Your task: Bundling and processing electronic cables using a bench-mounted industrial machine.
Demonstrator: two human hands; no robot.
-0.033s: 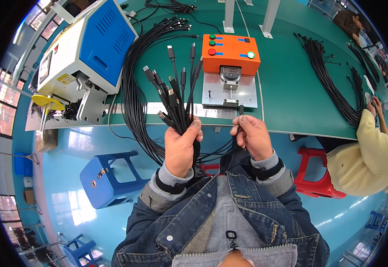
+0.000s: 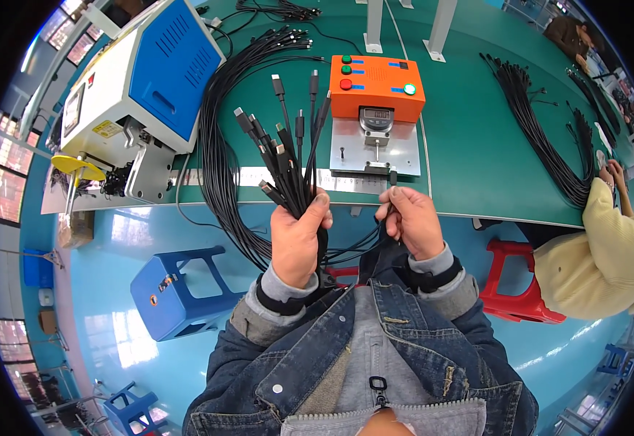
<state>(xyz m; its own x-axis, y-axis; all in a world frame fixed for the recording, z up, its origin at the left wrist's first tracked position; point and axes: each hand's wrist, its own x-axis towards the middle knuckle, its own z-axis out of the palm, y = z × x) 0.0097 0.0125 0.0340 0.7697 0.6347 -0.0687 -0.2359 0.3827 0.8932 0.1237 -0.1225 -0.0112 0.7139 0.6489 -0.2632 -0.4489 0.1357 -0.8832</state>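
A bunch of black cables with plug ends [image 2: 280, 160] fans upward out of my left hand [image 2: 299, 236], whose fingers are wrapped round it. Between the thumb and fingers of my right hand [image 2: 413, 218] is a single black cable, its small plug [image 2: 393, 176] pointing up at the front edge of a metal fixture plate [image 2: 404, 156]. Whether the plug touches the plate I cannot tell. Behind the plate stands an orange test box [image 2: 378, 83] with green and red buttons, one lit, and a digital gauge [image 2: 376, 120] in front of it.
A blue-and-white machine [image 2: 153, 80] stands left on the green table [image 2: 462, 145]. A long cable bundle [image 2: 215, 167] hangs over the edge, by a steel ruler [image 2: 259, 176]. Another cable bundle [image 2: 542, 138] lies right, near a person in a yellow sleeve [image 2: 596, 247]. Stools [image 2: 171, 298] stand below.
Both hands have shifted very slightly. The grips on the cables look the same.
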